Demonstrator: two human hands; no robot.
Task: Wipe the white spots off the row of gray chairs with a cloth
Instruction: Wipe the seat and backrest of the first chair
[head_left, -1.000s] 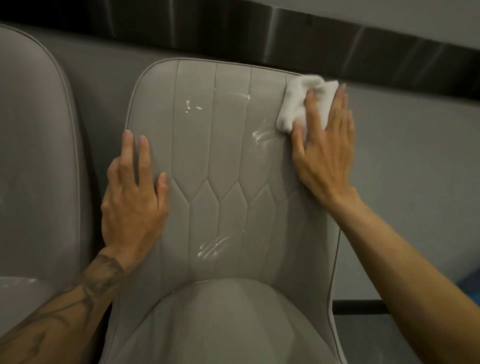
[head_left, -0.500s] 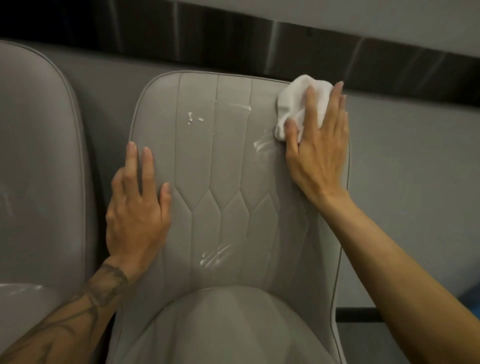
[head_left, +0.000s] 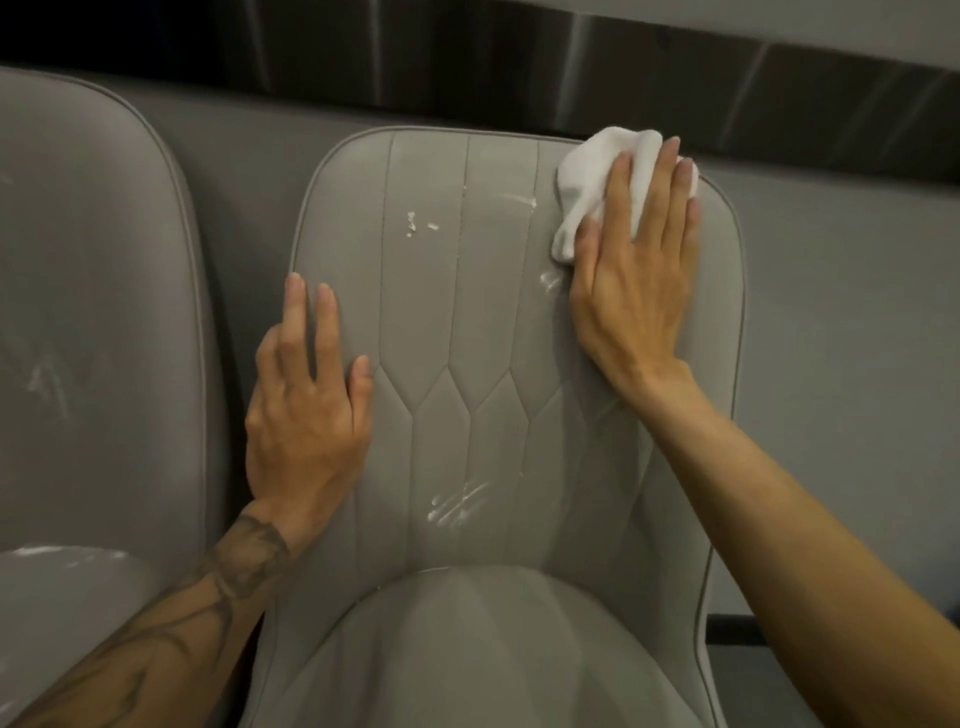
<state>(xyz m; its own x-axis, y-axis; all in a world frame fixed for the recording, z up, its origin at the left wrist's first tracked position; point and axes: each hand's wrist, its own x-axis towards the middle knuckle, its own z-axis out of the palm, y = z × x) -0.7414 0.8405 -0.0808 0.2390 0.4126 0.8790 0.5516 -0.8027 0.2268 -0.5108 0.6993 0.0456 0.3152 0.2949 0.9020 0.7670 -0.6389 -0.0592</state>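
A gray padded chair (head_left: 467, 364) with stitched panels fills the middle of the view. My right hand (head_left: 634, 291) presses a crumpled white cloth (head_left: 597, 182) flat against the top right corner of its backrest, fingers straight. My left hand (head_left: 306, 410) rests flat on the backrest's left edge. White spots (head_left: 418, 226) sit near the top centre, a streak (head_left: 519, 200) lies beside the cloth, a small smear (head_left: 549, 280) shows at my right thumb, and white smears (head_left: 457, 506) mark the lower backrest.
A second gray chair (head_left: 93, 338) stands to the left, with faint white marks on its backrest and seat. Behind the chairs runs a gray wall (head_left: 841, 338) with a dark metallic band (head_left: 467, 62) above it. A dark floor strip shows at the lower right.
My right hand has slid the cloth slightly left and down over the smear on the upper right panel, which now shows smaller. The left hand has stayed in place.
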